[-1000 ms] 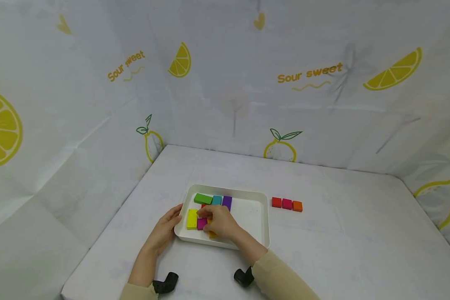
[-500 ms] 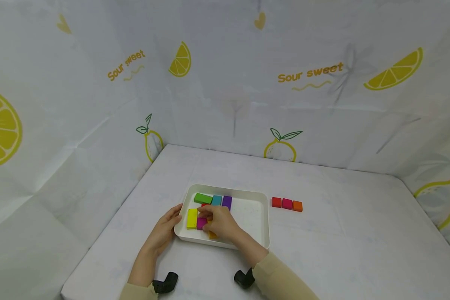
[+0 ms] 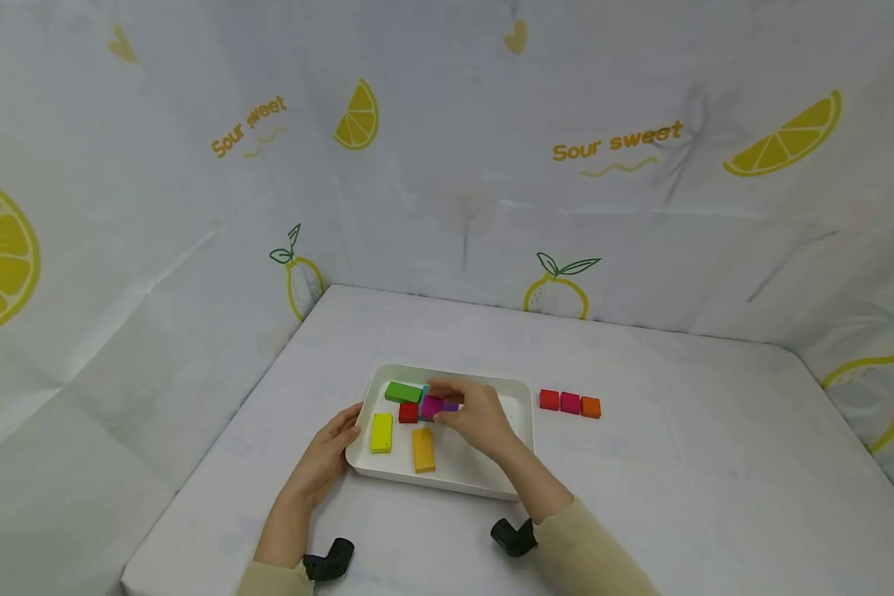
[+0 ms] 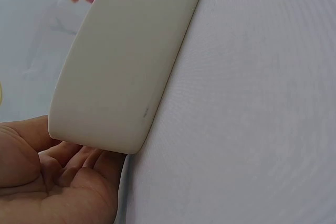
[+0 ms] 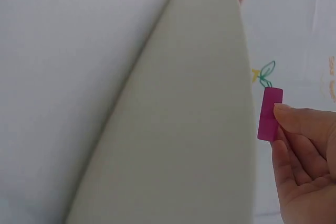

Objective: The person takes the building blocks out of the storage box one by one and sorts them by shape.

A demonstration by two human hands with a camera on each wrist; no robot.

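My right hand (image 3: 480, 418) pinches a magenta block (image 3: 431, 407) between thumb and fingers, over the white tray (image 3: 484, 484). In the right wrist view the magenta block (image 5: 270, 114) stands out beyond the tray's wall. It overlaps a blue block and a purple block (image 3: 450, 406) in the head view, hiding most of them. My left hand (image 3: 326, 455) holds the tray at its left edge, fingers curved against the end wall in the left wrist view. Nearby in the tray lie a green block (image 3: 404, 392), a red block (image 3: 408, 413), a yellow block (image 3: 382, 433) and an orange-yellow block (image 3: 423, 450).
Right of the tray, a red block (image 3: 549, 400), a crimson block (image 3: 569, 403) and an orange block (image 3: 590, 407) form a short row on the white table (image 3: 685, 480). A lemon-print sheet (image 3: 447, 199) hangs behind and around the table.
My right hand has lifted the magenta block from between the yellow and orange-yellow blocks and moved it back and right. The red and orange-yellow blocks are now uncovered. My left hand stays put.
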